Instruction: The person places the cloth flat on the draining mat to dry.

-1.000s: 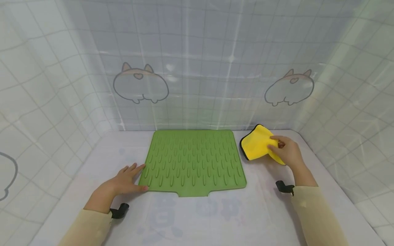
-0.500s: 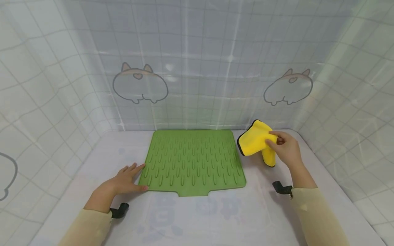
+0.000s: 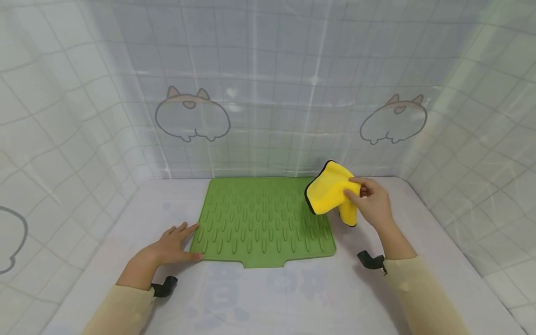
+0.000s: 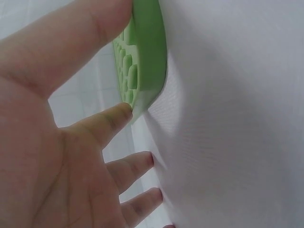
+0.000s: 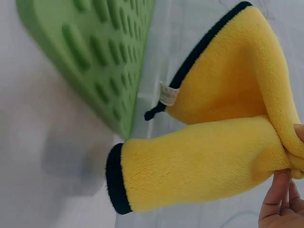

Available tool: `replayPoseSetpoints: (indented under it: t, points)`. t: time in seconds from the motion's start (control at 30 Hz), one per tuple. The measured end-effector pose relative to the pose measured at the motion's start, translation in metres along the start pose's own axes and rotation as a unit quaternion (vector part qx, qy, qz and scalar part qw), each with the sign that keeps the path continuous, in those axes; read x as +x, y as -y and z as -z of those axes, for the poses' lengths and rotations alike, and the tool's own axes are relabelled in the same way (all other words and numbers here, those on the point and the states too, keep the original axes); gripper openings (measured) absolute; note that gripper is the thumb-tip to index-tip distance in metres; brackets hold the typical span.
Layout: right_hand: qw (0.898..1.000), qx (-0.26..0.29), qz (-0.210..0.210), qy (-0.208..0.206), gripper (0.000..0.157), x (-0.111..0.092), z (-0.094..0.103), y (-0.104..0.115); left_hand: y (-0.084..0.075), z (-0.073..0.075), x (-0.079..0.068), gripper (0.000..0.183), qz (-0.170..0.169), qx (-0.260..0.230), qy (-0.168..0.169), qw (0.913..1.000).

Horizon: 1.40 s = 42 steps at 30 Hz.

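Note:
A green ridged drying mat [image 3: 264, 218] lies flat on the table, a short tab at its near edge. My left hand [image 3: 169, 246] is spread at the mat's near left corner, with thumb and index finger touching its edge. The left wrist view shows the other fingertips [image 4: 154, 194] on the tablecloth. My right hand [image 3: 372, 200] pinches a yellow cloth [image 3: 331, 188] with black trim between thumb and fingers. The cloth hangs in folds above the mat's far right part. In the right wrist view a white label [image 5: 168, 95] shows on its trim.
A pale printed cloth [image 3: 268, 302] covers the table. White grid-patterned curtains [image 3: 268, 93] with cartoon animal outlines enclose the back and both sides. Each wrist carries a black strap piece [image 3: 370, 260].
My right hand has lifted the yellow cloth and carried it left, from beside the mat to over its right edge. One end now droops down. My left hand has stayed put.

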State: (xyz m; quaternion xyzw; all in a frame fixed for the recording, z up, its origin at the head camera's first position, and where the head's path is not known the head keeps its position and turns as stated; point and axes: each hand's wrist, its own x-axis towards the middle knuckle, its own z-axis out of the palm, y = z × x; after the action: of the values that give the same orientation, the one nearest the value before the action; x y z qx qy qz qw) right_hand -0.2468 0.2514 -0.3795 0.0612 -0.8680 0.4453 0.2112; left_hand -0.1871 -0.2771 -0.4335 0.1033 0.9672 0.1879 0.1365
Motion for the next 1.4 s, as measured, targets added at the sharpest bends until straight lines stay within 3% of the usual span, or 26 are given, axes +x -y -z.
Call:
replayPoseSetpoints:
  t: [0.3, 0.53, 1.4]
  points:
    - [0.997, 0.041, 0.054, -0.024, 0.033, 0.000, -0.023, 0.019, 0.002, -0.001, 0.002, 0.103, 0.002, 0.002, 0.000, 1.0000]
    - [0.995, 0.058, 0.077, -0.019, 0.032, 0.002, -0.036, 0.027, 0.002, -0.001, 0.002, 0.104, 0.005, 0.001, 0.001, 1.0000]
    - [0.990, 0.107, 0.085, 0.041, 0.031, 0.010, -0.091, 0.052, 0.000, -0.002, -0.002, 0.102, -0.001, -0.004, -0.006, 1.0000]
